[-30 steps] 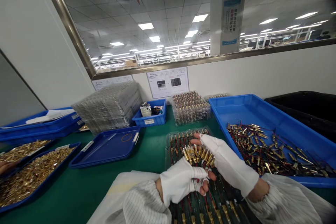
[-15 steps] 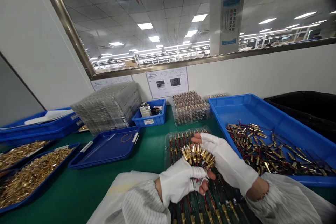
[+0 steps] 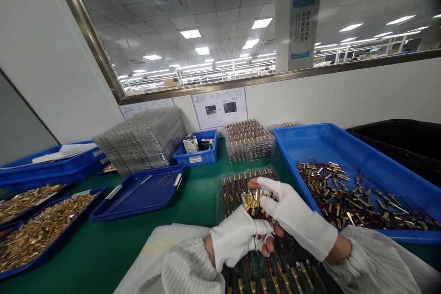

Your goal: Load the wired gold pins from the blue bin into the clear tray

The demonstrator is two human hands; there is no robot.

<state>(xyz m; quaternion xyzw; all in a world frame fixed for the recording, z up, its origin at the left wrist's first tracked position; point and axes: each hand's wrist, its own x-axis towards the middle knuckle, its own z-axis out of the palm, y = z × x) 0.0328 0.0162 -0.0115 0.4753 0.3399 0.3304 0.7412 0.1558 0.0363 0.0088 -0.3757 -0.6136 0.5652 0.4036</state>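
In a white glove with bare fingertips, my left hand (image 3: 237, 236) is closed around a bundle of wired brass cylinders (image 3: 251, 201), their metal ends facing up and away. My right hand (image 3: 296, 216), gloved the same way, curves over the bundle's right side with its fingers against the cylinders and hides part of them. Beneath both hands lies a clear plastic tray (image 3: 220, 193) holding rows of the same cylinders with red and dark wires. The wires inside my left fist are mostly hidden.
To the right, a large blue bin (image 3: 310, 138) holds loose wired cylinders. Behind stand a stack of filled trays (image 3: 250, 142), a small blue box (image 3: 203, 158) and a stack of clear trays (image 3: 144, 142). Blue trays (image 3: 138, 195) and heaps of brass parts (image 3: 44, 229) sit left.
My right hand has shifted slightly left and its fingers have come down over the bundle, covering more of the cylinders. My left hand has barely moved.
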